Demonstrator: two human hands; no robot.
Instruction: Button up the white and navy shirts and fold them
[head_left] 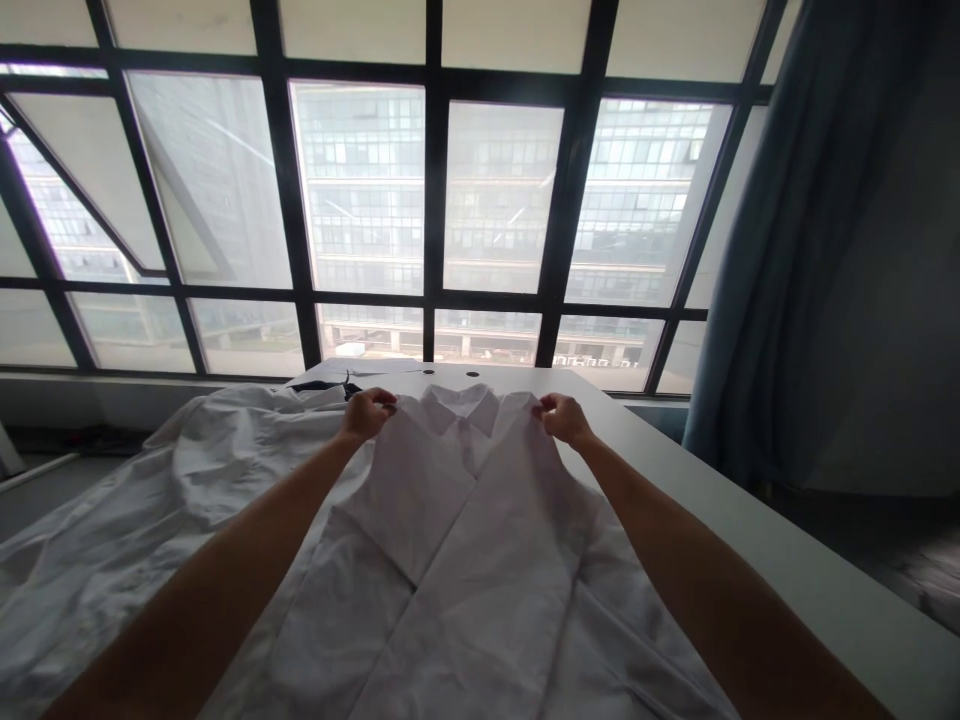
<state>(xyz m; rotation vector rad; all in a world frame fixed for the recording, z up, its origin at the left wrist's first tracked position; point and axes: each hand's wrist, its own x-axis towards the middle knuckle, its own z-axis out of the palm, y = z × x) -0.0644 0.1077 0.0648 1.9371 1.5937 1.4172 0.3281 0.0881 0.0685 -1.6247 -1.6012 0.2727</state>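
Observation:
A white collared shirt [480, 540] lies front up across the table, its collar [459, 402] at the far end and its lower part running out of the bottom of the view. My left hand [367, 412] pinches the shirt at its left shoulder edge, fingers closed on the cloth. At the opposite shoulder my right hand [562, 415] grips the fabric the same way, thumb and fingers together. Both arms are stretched forward over the shirt, and the cloth between the hands looks drawn fairly flat. Some folds run along the front and sides.
Crumpled white cloth [225, 470] is heaped on the left, beside the shirt. The white table [720, 500] extends to the right. Paper-like sheets [367, 367] and a dark item [319, 385] lie at the far end. Beyond stand black-framed windows; a blue-grey curtain [765, 250] hangs at right.

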